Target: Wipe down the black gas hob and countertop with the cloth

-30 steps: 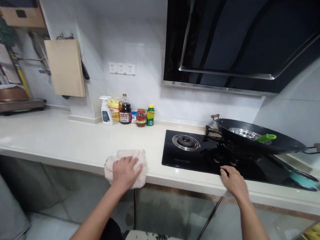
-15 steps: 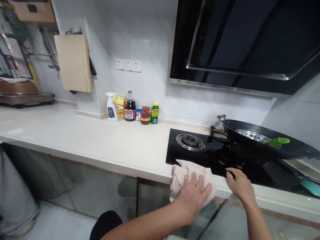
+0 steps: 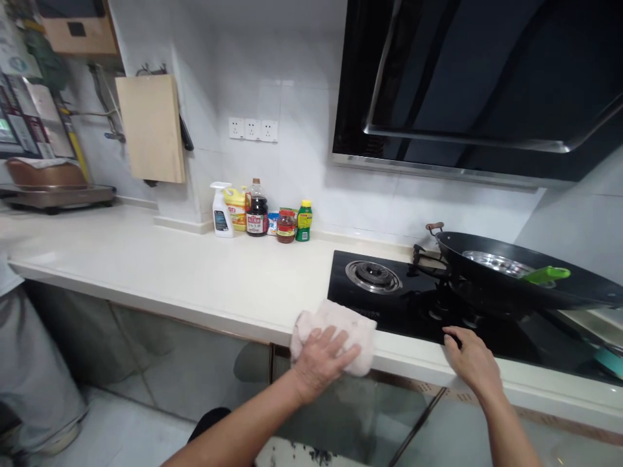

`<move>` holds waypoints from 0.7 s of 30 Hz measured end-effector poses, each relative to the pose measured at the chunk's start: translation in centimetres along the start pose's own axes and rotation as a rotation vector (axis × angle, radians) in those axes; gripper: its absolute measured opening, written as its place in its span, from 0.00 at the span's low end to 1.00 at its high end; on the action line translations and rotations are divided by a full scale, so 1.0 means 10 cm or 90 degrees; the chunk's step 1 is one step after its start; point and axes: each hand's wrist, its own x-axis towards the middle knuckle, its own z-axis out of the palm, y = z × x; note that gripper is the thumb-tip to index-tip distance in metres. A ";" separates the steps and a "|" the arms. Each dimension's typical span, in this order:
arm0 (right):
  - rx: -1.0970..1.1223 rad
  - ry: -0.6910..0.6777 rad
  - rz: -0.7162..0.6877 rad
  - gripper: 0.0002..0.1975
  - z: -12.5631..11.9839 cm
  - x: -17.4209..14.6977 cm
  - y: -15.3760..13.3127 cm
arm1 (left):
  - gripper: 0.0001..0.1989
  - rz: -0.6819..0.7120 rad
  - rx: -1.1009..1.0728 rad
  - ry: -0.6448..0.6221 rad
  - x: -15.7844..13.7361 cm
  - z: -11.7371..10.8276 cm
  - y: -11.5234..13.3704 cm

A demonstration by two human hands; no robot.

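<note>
On our far left we see grey trousers (image 3: 39,363) on another person who stands by the white bench (image 3: 195,266). Next, a wooden board (image 3: 150,130) hangs on the wall. Then come a spray bottle (image 3: 222,217), a dark sauce bottle (image 3: 256,217), a red-lidded jar (image 3: 286,227) and a green bottle (image 3: 304,224), all in a row at the back. In front of them, our left hand (image 3: 321,364) lies spread on a pink cloth (image 3: 357,331). We can't tell if its grip pinches the cloth or only pushes down. The cloth is at the bench's front edge, hangs a bit over it, and seems to reach the near corner of the black stove (image 3: 399,314). We think this is the wiping step. A next wipe calls for a flat cloth and a soft, even push along the edge. Our right hand (image 3: 472,363) rests by the stove's front, its grip loose, with nothing seen in it. Behind it, a big wok (image 3: 564,295) sits on the stove.
</note>
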 end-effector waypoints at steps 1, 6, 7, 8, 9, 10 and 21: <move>0.001 0.005 0.000 0.24 0.00 0.00 -0.01 | 0.26 -0.005 -0.002 -0.024 -0.15 -0.05 -0.19; 0.009 0.025 -0.008 0.23 0.00 -0.02 -0.06 | 0.25 -0.162 0.006 -0.185 -0.82 -0.49 -1.19; 0.009 0.027 -0.008 0.24 0.00 -0.02 -0.07 | 0.25 -0.199 0.010 -0.204 -0.93 -0.60 -1.37; 0.007 0.028 -0.008 0.24 0.00 -0.02 -0.07 | 0.26 -0.228 0.014 -0.219 -1.03 -0.71 -1.53; 0.004 0.029 -0.007 0.24 0.00 -0.02 -0.07 | 0.26 -0.254 0.024 -0.227 -1.12 -0.81 -1.67; 0.001 0.028 -0.007 0.24 0.00 -0.02 -0.07 | 0.27 -0.278 0.041 -0.231 -1.20 -0.91 -1.80; -0.006 0.026 0.000 0.25 0.01 -0.01 -0.06 | 0.37 -0.552 0.227 -0.255 -1.69 -1.24 -2.37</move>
